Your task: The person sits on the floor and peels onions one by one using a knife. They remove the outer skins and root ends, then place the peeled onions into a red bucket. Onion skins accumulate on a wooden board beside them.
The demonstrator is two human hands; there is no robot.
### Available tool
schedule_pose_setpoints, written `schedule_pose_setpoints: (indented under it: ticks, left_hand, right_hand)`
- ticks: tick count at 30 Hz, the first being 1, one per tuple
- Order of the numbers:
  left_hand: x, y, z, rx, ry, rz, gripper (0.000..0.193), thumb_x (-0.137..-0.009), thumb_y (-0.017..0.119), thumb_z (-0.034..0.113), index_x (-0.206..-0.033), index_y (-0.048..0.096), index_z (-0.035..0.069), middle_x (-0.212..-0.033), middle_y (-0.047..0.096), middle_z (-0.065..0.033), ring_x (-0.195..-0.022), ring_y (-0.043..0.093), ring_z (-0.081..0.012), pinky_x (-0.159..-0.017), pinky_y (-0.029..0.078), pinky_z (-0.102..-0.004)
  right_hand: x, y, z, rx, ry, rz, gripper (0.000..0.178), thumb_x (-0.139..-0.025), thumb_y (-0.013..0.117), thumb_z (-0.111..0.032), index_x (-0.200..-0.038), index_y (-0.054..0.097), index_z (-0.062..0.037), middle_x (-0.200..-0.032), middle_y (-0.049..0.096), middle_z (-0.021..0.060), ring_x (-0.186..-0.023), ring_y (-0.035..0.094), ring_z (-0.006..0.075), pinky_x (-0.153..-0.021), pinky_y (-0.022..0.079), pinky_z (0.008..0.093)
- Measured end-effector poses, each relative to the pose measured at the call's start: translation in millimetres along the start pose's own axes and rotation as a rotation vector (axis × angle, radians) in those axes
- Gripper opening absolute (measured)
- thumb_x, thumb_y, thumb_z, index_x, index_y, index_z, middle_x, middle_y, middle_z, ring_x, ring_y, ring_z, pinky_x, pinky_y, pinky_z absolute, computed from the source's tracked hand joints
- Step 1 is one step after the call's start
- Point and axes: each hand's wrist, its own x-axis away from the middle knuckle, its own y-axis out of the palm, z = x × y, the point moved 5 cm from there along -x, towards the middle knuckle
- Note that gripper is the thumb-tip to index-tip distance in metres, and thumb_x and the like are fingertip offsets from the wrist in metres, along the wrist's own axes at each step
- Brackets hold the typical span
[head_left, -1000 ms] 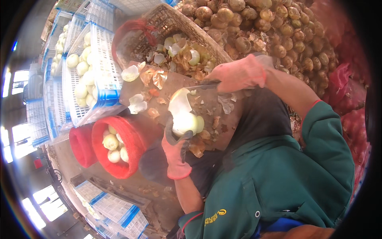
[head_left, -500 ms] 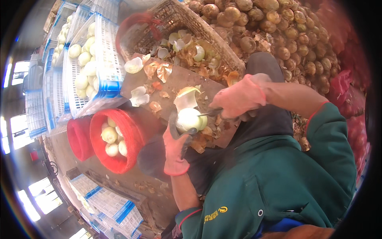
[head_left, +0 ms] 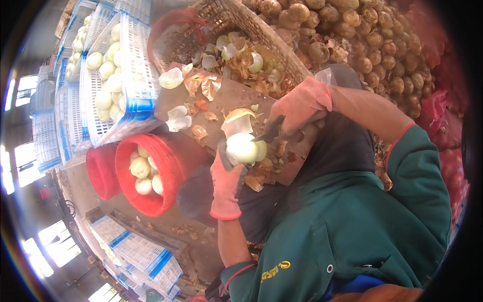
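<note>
Mid-peel: left hand (head_left: 225, 183), gloved, fingers clenched around a white peeled onion (head_left: 242, 149) above the cutting board (head_left: 236, 95); right hand (head_left: 301, 103) gripping a knife (head_left: 270, 132) against its right side. Probably next: slicing off remaining skin, dropping into red basket (head_left: 171, 161) at left.

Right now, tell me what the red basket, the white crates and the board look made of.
Red basket: looks like moulded plastic, matte, with a fine mesh-like wall. White crates: rigid plastic, slightly glossy, with slotted lattice sides and blue trim. Board: probably wood, dull brown and unfinished-looking, though peel scraps cover much of it.
</note>
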Motion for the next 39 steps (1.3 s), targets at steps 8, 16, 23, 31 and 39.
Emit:
schedule_pose_setpoints:
  ticks: [8,16,23,31,39]
  left_hand:
    - [-3,-5,11,-0.320,-0.026,0.082,0.066,-0.066,0.056,-0.008,-0.131,0.048,-0.001,-0.114,0.062,-0.0083,-0.104,0.059,-0.0155,-0.093,0.046,-0.0298]
    - [-15,-11,-9,-0.002,0.008,0.117,0.068,-0.064,0.054,-0.015,-0.131,0.049,-0.002,-0.117,0.061,-0.0090,-0.108,0.058,-0.0155,-0.094,0.046,-0.0287]
    - [-19,-19,2,0.134,0.057,0.171,0.071,-0.065,0.055,-0.017,-0.134,0.047,-0.002,-0.122,0.059,-0.0098,-0.103,0.060,-0.0154,-0.083,0.051,-0.0256]
    - [-20,-39,33,0.355,0.081,-0.018,0.074,-0.067,0.057,-0.015,-0.138,0.045,0.003,-0.113,0.061,-0.0063,-0.084,0.061,-0.0097,-0.057,0.047,-0.0176]
    - [-13,-43,69,0.420,0.045,-0.106,0.063,-0.071,0.060,-0.011,-0.132,0.048,0.000,-0.107,0.063,-0.0106,-0.085,0.062,-0.0128,-0.065,0.049,-0.0202]
  right_hand:
    - [-12,8,20,-0.119,0.130,-0.215,0.030,-0.079,0.066,-0.038,-0.108,0.068,-0.0312,-0.073,0.067,-0.0031,-0.057,0.062,0.0119,-0.043,0.049,0.0259]
    - [-8,32,30,-0.616,0.270,-0.491,0.044,-0.084,0.056,-0.021,-0.128,0.056,-0.0230,-0.076,0.064,-0.0016,-0.049,0.056,0.0082,-0.038,0.041,0.0228]
    - [10,74,36,-1.511,0.114,-0.831,0.039,-0.095,0.050,-0.015,-0.133,0.047,-0.0161,-0.084,0.062,0.0070,-0.047,0.058,0.0121,-0.035,0.044,0.0227]
    - [27,67,35,-0.379,-0.851,0.118,0.028,-0.079,0.067,-0.019,-0.102,0.066,-0.0034,-0.106,0.061,0.0164,-0.095,0.060,0.0337,-0.080,0.048,0.0380]
    - [25,88,54,-0.738,-0.463,-0.188,0.031,-0.085,0.066,-0.020,-0.110,0.064,-0.0027,-0.116,0.059,0.0192,-0.101,0.059,0.0331,-0.087,0.048,0.0382]
